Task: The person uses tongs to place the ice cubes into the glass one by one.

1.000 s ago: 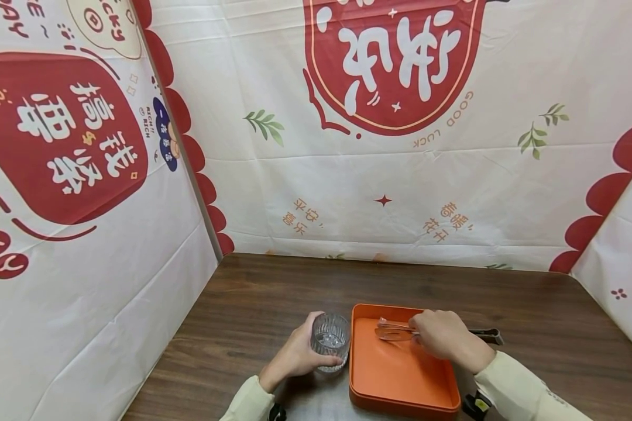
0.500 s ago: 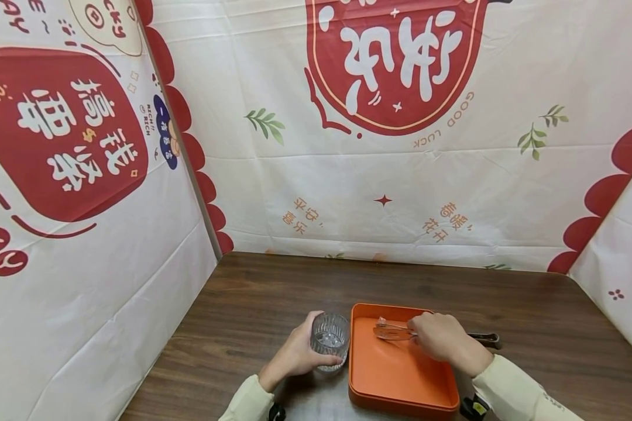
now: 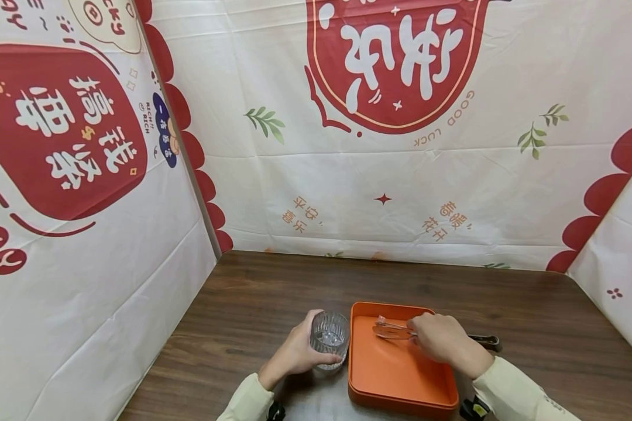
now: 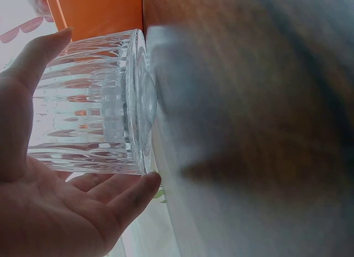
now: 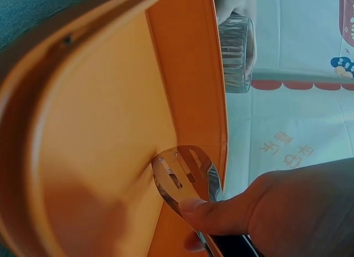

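My left hand (image 3: pixel 301 349) grips a clear ribbed drinking glass (image 3: pixel 330 336), thumb on the near side and fingers round the far side. Small clear pieces show inside its bottom. Its base is at the tabletop in the left wrist view; whether it touches is unclear. Over the orange tray (image 3: pixel 376 374), my right hand (image 3: pixel 442 338) holds metal tongs (image 3: pixel 395 333) by the arms, their dark handle end pointing right. A slotted tong head (image 5: pixel 180 168) faces the tray floor in the right wrist view. By the tongs' far tip is a small clear piece (image 3: pixel 381 320), its kind unclear.
The tray stands just right of the glass, with raised walls all round. Brown wood tabletop (image 3: pixel 274 280) surrounds both. Printed white cloth (image 3: pixel 337 175) hangs behind the table, with more cloth (image 3: pixel 100 280) along the left side.
The handle end of the tongs has dipped slightly towards me. Both hands, the glass and the tray stay almost where they were.
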Available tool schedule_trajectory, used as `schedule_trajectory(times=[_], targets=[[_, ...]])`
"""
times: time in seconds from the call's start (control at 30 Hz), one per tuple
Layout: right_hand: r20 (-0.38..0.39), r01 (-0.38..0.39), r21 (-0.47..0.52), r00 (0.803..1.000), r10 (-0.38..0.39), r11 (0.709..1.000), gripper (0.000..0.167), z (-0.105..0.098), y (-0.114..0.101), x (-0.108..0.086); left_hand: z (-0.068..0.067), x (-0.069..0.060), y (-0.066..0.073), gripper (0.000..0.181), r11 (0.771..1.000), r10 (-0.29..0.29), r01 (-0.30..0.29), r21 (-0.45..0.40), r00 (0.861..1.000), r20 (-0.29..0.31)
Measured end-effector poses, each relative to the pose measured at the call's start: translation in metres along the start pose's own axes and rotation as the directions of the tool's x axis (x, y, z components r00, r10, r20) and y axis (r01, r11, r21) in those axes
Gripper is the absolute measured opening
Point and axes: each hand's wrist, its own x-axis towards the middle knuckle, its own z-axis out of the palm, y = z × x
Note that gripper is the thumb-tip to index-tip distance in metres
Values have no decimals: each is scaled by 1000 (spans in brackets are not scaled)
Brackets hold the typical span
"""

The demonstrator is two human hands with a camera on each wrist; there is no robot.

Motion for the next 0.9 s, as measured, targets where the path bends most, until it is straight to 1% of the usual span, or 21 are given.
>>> schedule_trajectory(times=[0.1,0.27,0.47,0.57,0.7,0.77,0.9], targets=[[4,-1,-12,1000,1,1000,20,0,0,0,0,1,0,92,1000,-1,1,1,1000,1],[9,13,-64,1000,-12,998,15,-2,-1,0,-1,0,1,92,1000,-11,11,1,1000,3],[-45,48,-128,998,-54,991,15,-1,2,-1,-1,0,1,92,1000,-19,19,2,1000,4],[-55,51,-125,997,-58,991,16,-1,5,-1,-1,0,2,92,1000,-12,12,5,1000,3],[-58,53,-95,997,-59,994,16,-5,7,-1,-1,0,2,92,1000,-7,7,5,1000,3],[-77,58,-97,995,-66,994,17,-8,8,-1,-2,0,2,92,1000,-8,8,3,1000,4],[-139,77,-117,986,-93,990,17,-15,10,-2,-1,1,1,92,1000,-10,10,4,1000,6]])
